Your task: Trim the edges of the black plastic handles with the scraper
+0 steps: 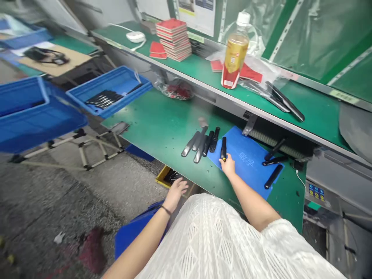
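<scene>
White openwork knit top (209, 232) fills the bottom of the view, closest to the camera. Just beyond it, the person's right hand (228, 166) pinches the near end of a black handle-shaped piece (223, 146), fingers closed on it. The piece lies over the left part of a blue mat (240, 143), its far end pointing away from the person. The left hand (176, 190) holds nothing: its fingers are loosely spread off the table's near edge, close to a yellow bin (160, 176) with dark items inside; whether it touches the bin cannot be told.

Just left of the mat, two dark pieces (208, 143) and several grey tapered pieces (190, 144) lie close together on the green table (151, 116). Three more black pieces (273, 176) lie toward the mat's right end. Work looks partway along, with one piece in hand and others on either side, though which are finished cannot be told. Farther out, a blue tray (124, 101) holds a batch of dark pieces.
</scene>
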### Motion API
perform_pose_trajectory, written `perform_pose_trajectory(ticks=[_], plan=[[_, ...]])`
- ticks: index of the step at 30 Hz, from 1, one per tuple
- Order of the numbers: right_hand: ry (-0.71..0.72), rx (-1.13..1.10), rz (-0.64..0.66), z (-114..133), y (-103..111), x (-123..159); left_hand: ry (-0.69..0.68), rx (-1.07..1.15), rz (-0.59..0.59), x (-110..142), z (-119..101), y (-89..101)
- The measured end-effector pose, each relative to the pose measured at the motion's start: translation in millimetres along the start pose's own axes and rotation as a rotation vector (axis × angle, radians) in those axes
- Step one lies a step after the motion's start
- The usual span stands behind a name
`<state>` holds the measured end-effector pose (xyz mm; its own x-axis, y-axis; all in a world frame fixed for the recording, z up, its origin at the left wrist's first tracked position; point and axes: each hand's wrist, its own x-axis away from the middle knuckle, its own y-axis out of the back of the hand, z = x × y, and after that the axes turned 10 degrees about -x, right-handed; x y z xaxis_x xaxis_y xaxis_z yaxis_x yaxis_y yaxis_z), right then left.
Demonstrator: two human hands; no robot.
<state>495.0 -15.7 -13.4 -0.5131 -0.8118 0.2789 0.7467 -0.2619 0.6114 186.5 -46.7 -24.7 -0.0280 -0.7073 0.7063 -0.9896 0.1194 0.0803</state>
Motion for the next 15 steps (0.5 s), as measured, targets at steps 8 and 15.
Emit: perform_pose_trajectory(ticks=[8,15], plan=[[-0.084,0.192,0.242,61.3,-55.3,-59.5,0.257,0.172,-0.417,94.2,140.2,83.8],[-0.037,0.171,0.211,57.6,-17.7,-81.6,0.303,0.142,-0.374,103.4,161.3,43.3]])
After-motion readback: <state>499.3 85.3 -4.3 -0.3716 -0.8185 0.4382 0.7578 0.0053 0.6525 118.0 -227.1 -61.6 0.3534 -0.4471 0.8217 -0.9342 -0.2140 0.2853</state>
